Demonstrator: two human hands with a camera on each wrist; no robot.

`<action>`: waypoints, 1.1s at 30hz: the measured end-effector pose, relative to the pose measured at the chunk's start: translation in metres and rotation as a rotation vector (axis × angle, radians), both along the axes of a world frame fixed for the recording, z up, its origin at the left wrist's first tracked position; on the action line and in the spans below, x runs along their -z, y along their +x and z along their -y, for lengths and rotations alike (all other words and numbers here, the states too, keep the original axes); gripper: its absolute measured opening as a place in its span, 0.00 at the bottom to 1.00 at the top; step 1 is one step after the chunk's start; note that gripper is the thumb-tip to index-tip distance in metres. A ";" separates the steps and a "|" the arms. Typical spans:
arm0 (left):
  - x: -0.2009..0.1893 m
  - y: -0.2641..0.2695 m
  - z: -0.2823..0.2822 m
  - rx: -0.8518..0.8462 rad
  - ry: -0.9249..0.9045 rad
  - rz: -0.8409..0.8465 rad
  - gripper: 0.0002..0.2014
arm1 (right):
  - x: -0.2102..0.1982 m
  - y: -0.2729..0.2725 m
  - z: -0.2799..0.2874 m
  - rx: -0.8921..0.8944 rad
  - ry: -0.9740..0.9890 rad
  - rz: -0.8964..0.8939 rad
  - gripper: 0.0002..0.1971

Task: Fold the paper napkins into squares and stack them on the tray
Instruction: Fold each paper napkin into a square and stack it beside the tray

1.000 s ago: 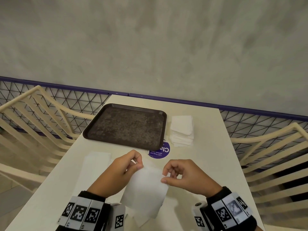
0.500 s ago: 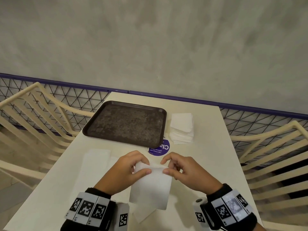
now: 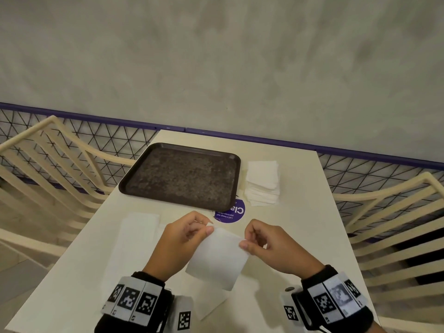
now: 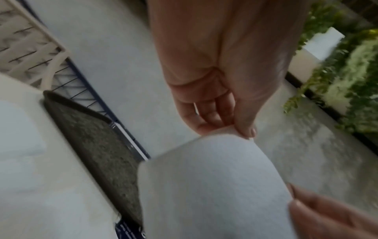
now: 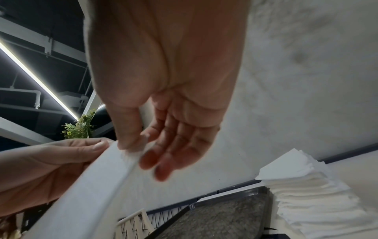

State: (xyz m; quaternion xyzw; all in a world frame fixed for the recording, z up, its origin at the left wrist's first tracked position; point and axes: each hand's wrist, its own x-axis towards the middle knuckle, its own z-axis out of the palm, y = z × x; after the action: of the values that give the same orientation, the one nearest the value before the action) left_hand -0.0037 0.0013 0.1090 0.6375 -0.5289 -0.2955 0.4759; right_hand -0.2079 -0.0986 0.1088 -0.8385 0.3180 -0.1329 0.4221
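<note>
Nearest the camera, two wrists in black bands with printed markers reach over the cream worktop (image 3: 298, 212). Between them a white napkin (image 3: 218, 258) hangs above the surface, held by its upper corners. The left hand (image 3: 177, 246) pinches one corner between thumb and forefinger, its other fingers curled under. The right hand (image 3: 271, 246) pinches the opposite corner the same way, its remaining fingers loosely spread behind the sheet. More flat white paper (image 3: 134, 236) lies on the worktop to the left of the hands. Farther on is a round purple sticker (image 3: 231, 213), partly under the near edge of the dark tray (image 3: 182, 176). Just right of the tray stands a stack of napkins (image 3: 263, 182).
</note>
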 end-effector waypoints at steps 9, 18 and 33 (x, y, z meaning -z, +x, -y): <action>0.004 -0.020 0.005 0.041 -0.063 0.117 0.08 | 0.000 0.030 -0.009 -0.142 -0.210 -0.055 0.09; 0.013 -0.013 0.006 0.183 -0.017 -0.069 0.05 | 0.011 0.024 -0.002 -0.046 -0.089 0.056 0.11; 0.016 -0.001 0.017 0.542 0.438 -0.041 0.36 | 0.019 -0.002 0.050 -0.084 0.287 -0.010 0.06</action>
State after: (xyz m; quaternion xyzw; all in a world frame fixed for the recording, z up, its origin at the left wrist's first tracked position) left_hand -0.0050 -0.0154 0.0929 0.5548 -0.5935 -0.5304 0.2424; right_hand -0.2095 -0.1488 0.0894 -0.7826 0.3006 -0.0643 0.5413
